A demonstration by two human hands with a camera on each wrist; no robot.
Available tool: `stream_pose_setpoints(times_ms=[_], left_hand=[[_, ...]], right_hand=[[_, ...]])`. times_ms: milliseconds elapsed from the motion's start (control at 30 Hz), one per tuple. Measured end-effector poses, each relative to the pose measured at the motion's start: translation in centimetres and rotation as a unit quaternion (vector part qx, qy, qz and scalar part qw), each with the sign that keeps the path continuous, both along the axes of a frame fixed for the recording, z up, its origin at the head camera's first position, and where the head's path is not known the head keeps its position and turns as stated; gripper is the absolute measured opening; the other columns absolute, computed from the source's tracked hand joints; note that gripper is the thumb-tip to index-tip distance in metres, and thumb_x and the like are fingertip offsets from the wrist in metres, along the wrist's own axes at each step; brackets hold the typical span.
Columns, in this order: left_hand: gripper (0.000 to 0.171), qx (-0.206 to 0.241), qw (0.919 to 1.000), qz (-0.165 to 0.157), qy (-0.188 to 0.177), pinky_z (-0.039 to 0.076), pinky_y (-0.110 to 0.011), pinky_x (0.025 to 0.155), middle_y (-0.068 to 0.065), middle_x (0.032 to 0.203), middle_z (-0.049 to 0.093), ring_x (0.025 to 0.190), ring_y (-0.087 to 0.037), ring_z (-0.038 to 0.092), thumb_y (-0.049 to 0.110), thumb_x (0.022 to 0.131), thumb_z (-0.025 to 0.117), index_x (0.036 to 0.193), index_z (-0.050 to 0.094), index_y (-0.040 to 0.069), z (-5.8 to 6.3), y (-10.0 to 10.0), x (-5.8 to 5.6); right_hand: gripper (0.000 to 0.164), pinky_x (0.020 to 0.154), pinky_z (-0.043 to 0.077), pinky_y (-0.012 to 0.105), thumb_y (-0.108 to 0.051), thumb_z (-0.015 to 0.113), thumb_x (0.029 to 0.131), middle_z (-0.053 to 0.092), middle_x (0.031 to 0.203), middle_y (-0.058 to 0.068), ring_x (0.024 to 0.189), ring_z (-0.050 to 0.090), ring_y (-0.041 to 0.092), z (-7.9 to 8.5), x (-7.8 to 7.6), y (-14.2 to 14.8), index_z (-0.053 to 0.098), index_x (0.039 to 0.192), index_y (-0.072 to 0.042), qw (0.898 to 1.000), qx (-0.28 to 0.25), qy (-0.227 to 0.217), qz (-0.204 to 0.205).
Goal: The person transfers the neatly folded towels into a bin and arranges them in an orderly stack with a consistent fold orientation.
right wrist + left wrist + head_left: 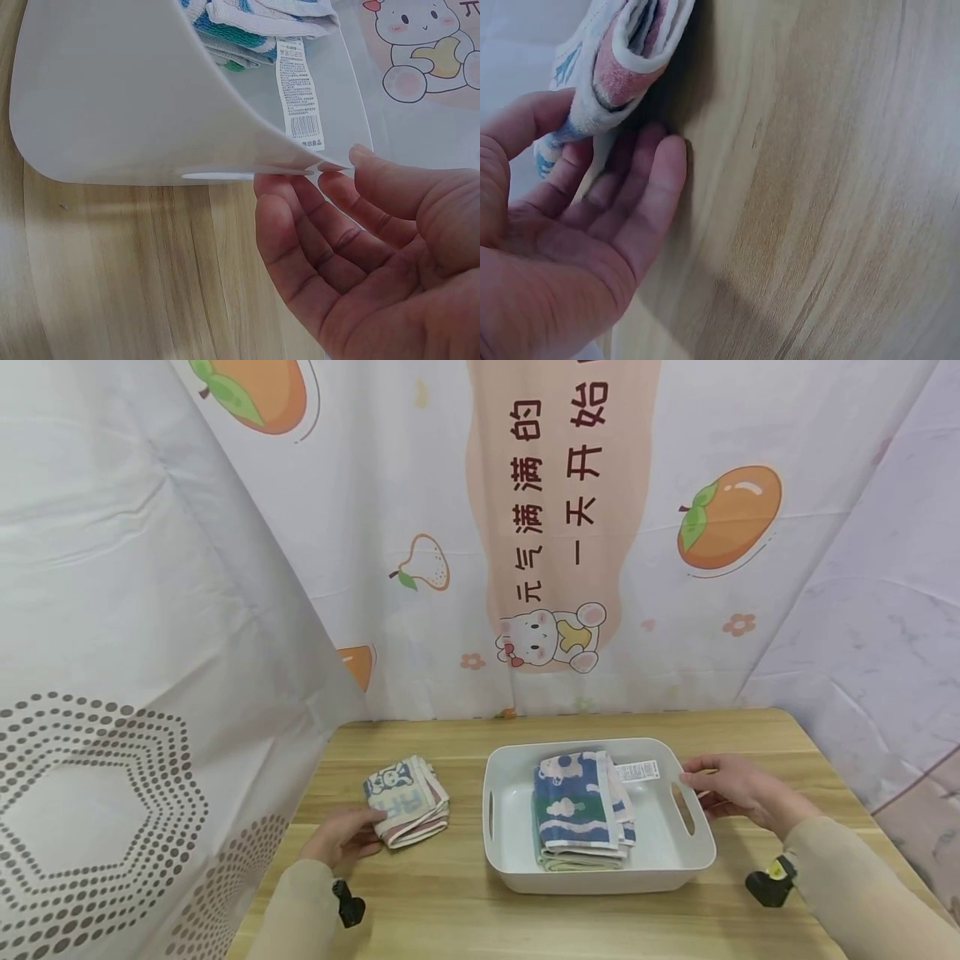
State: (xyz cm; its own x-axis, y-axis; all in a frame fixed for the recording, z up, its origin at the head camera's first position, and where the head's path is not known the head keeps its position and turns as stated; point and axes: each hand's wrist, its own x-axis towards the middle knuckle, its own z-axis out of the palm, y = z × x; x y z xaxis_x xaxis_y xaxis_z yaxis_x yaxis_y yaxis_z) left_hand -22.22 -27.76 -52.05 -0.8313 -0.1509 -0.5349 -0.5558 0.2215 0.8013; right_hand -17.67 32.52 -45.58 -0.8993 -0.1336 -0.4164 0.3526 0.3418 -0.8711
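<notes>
A folded towel point(408, 802) with a blue, white and pink pattern lies on the left of the table. My left hand point(343, 837) pinches its near corner, thumb above and index finger below; the other fingers point(664, 169) extend beside it over the wood. To the right stands a white plastic basket point(592, 882) with a handle slot at each end. My right hand point(738, 789) holds its right rim near the far corner, thumb on the edge and fingers against the outer wall. Inside lie stacked folded towels point(576, 806), a blue patterned one on top of a green one.
A white label point(298, 97) sticks out from the towels in the basket. Behind the wooden table point(420, 910) hangs a printed curtain point(420, 643), with another pale curtain point(150, 610) along the left side.
</notes>
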Motion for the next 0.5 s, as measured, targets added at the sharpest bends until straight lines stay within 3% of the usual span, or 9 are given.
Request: stream_pose_setpoints(times_ms=[167, 500], left_hand=[[0.057, 0.046, 0.9989, -0.008, 0.012, 0.053, -0.042, 0.076, -0.019, 0.102, 0.058, 0.085, -0.028, 0.061, 0.021, 0.082, 0.071, 0.124, 0.045, -0.005, -0.09, 0.11, -0.21], [0.064, 0.104, 0.9938, 0.012, 0.036, 0.053, -0.04, 0.075, -0.019, 0.11, 0.057, 0.087, -0.026, 0.061, 0.012, 0.085, 0.067, 0.135, 0.03, -0.001, 0.21, 0.49, -0.45]], right_hand=[[0.046, 0.065, 0.053, 0.038, -0.022, 0.058, 0.093, 0.066, 0.09, 0.011, 0.077, 0.063, 0.024, -0.05, -0.01, -0.07, 0.045, 0.123, 0.011, 1.0, -0.001, 0.001, -0.002], [0.047, 0.066, 0.053, 0.038, -0.022, 0.059, 0.092, 0.066, 0.09, 0.011, 0.077, 0.063, 0.024, -0.05, -0.04, -0.08, 0.044, 0.123, 0.011, 1.0, 0.0, -0.002, -0.006]])
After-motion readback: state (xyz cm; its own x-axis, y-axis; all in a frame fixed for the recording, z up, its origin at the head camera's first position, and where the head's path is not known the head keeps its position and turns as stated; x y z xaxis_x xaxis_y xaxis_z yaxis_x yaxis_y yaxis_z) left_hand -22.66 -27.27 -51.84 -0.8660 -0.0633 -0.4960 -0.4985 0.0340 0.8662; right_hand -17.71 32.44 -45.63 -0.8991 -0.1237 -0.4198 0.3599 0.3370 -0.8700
